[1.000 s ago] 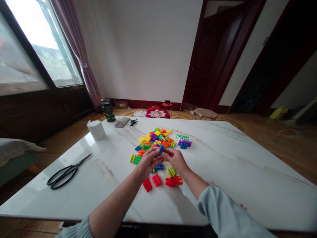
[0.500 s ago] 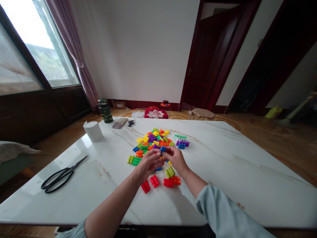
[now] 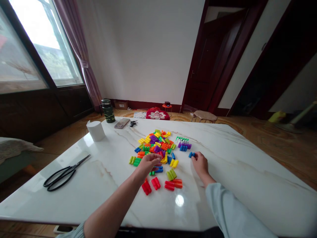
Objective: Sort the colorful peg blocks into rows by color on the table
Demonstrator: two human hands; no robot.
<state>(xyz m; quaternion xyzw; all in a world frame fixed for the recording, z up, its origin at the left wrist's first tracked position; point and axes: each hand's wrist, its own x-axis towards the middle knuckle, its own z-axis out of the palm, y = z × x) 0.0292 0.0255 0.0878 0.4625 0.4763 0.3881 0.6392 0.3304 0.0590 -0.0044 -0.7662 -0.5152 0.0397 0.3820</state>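
Far left of the marble table (image 3: 237, 178) are my black scissors (image 3: 64, 172), then the white paper roll (image 3: 95, 130), the green flask (image 3: 108, 110) and the phone (image 3: 122, 123) up at the back edge. My left hand (image 3: 148, 163) has dropped back onto the near edge of the big pile of colourful blocks (image 3: 156, 145); fingers loosely curled over a few pieces, and I honestly can't tell if it's got hold of one. The red blocks (image 3: 160, 183) sit in their little row just below it. A second ago both hands were together over the pile on a blue piece; now they've split. My right hand (image 3: 201, 164) has swung out right, fingertips touching the blue block (image 3: 191, 154), which lies on the table just below the purple-and-blue group (image 3: 183, 142). Looks like the blue one's joining that group.
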